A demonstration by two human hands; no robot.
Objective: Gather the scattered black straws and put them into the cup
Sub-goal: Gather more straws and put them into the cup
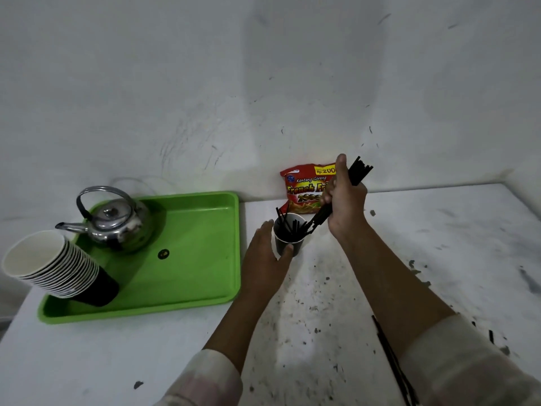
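Note:
A black paper cup (297,248) with a white inside stands on the white table, several black straws upright in it. My left hand (265,257) wraps the cup's left side, thumb across its front. Just right of the cup, my right hand (347,205) is closed around a bundle of black straws (359,171). The bundle is tilted, and its lower ends reach the cup's right rim. A few more black straws (390,357) lie on the table near the front, partly hidden under my right sleeve.
A green tray (202,244) sits to the left, holding a steel kettle (112,221) and a tilted stack of paper cups (52,265). A red snack bag (307,187) leans on the wall behind the cup. The table (453,244) is stained with dark specks.

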